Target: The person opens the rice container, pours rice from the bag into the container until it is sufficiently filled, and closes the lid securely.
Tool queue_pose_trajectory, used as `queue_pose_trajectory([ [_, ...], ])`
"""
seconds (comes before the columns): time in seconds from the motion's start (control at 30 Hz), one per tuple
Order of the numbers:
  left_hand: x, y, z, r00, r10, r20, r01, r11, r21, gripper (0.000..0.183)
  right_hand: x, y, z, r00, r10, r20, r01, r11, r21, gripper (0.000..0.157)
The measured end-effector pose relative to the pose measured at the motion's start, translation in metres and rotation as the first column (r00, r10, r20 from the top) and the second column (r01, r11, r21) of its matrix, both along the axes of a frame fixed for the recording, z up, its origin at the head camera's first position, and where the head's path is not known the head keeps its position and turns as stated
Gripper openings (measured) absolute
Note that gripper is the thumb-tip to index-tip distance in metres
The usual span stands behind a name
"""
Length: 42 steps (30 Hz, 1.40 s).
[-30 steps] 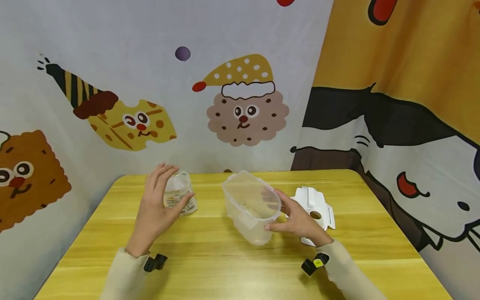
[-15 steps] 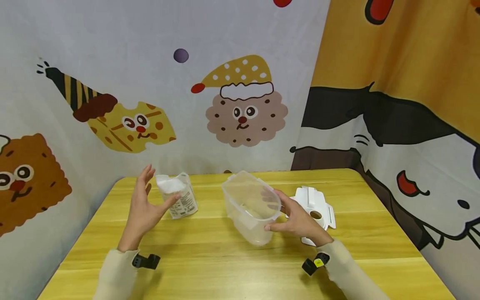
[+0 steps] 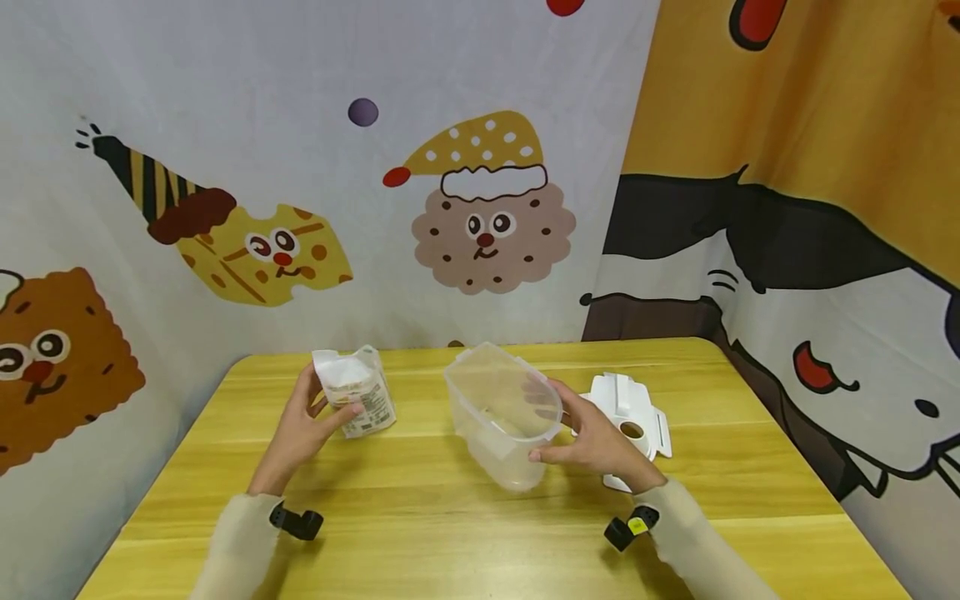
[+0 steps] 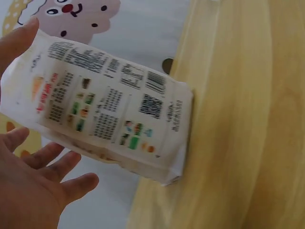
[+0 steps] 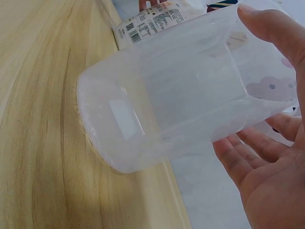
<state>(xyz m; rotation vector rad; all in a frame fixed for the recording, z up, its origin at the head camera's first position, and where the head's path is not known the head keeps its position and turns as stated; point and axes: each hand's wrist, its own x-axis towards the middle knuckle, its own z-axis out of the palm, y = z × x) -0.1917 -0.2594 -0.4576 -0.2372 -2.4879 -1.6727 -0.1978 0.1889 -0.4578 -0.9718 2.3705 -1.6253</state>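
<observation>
A white printed pouch (image 3: 362,400) stands at the back left of the table, its top flopped over toward the left. My left hand (image 3: 303,429) is spread around its left side, the thumb in front and the fingers at the edge. The left wrist view shows a gap between those fingers (image 4: 64,169) and the pouch. To the right stands a clear plastic container (image 3: 495,433) with its mouth uncovered. My right hand (image 3: 596,437) grips its right end, thumb on the near side and fingers around the far side, partly seen through the plastic.
A white lid (image 3: 626,408) with a round hole and side flaps lies on the wooden table (image 3: 450,542), right of the container and partly behind the right hand. A cartoon-printed curtain (image 3: 315,83) rises directly behind the table's back edge.
My left hand first drew off to the left, leaving the pouch top flopped over, then came back in against the pouch. The right hand and container stayed still.
</observation>
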Motion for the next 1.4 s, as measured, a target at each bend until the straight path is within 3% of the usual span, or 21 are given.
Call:
queue_pose_trajectory([
  [0.3, -0.008, 0.002, -0.018, 0.998, 0.010, 0.061, -0.010, 1.000, 0.001, 0.073, -0.001, 0.000, -0.001, 1.000, -0.001, -0.010, 0.001, 1.000, 0.000, 0.095],
  [0.6, -0.010, -0.001, -0.023, 0.997, 0.026, 0.077, -0.023, 0.999, -0.045, 0.063, -0.001, -0.001, -0.002, 1.000, 0.007, -0.008, -0.007, 1.000, -0.008, 0.097],
  [0.97, -0.015, -0.005, -0.028, 0.995, 0.058, 0.085, -0.055, 0.998, -0.032, 0.061, -0.002, 0.000, -0.002, 1.000, 0.008, -0.017, -0.008, 1.000, -0.008, 0.095],
  [1.4, -0.003, 0.002, -0.027, 0.993, 0.094, 0.072, -0.090, 0.994, -0.058, 0.059, 0.002, 0.001, 0.002, 1.000, -0.001, -0.014, 0.001, 0.999, 0.034, 0.095],
])
